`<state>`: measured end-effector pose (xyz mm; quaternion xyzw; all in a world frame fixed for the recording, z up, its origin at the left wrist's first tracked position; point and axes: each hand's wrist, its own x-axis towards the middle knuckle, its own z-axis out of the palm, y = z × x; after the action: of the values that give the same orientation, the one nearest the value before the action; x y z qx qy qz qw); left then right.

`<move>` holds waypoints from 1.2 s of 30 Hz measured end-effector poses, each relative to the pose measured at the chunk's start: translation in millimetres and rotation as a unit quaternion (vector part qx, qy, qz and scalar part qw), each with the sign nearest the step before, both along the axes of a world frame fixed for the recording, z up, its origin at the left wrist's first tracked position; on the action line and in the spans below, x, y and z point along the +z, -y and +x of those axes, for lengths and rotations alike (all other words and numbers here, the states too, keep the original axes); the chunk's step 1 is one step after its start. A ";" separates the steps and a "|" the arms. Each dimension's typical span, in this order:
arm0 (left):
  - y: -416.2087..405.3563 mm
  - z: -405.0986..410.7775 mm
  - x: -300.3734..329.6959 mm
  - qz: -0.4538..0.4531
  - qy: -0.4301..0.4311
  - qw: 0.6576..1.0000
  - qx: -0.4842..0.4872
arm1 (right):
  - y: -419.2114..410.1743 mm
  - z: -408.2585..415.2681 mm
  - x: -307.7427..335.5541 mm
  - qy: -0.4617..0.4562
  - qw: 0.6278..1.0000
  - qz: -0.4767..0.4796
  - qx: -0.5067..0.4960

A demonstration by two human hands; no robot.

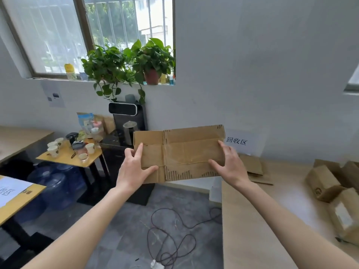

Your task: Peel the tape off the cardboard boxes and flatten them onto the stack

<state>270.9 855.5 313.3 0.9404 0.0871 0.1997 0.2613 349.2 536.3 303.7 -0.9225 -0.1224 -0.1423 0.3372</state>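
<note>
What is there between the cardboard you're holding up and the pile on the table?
In the head view, nothing: only bare wall and tabletop separate the flattened box, held by the left hand and right hand, from the stack.

Two potted pothos plants point(132, 63) stood on the windowsill above a black water dispenser point(126, 121). Paper cups point(55, 147) crowded a small yellow worktop point(66, 159), with blue water jugs point(56, 183) beneath. A dark cable point(171, 237) lay coiled on the grey floor.

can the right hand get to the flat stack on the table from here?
Probably yes. The right hand grips the flattened box just left of the stack, with nothing between them; but that grip is occupied, as is the left hand.
</note>
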 end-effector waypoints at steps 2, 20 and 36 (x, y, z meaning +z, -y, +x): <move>6.3 33.3 -2.9 -0.007 0.004 1.000 -0.027 | 8.9 14.0 -2.8 -0.001 1.000 0.001 -0.031; 14.2 287.9 -46.8 -0.045 -0.052 0.969 -0.236 | 14.2 142.8 -24.7 -0.067 0.968 0.002 -0.240; 121.5 476.4 -166.5 -0.186 -0.197 0.925 -0.266 | 112.1 269.8 -160.7 -0.173 0.923 0.120 -0.323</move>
<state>747.3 734.0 146.8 0.8837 -0.0808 -0.0858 0.4530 619.0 424.1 143.0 -0.8750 0.2601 -0.0955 0.3970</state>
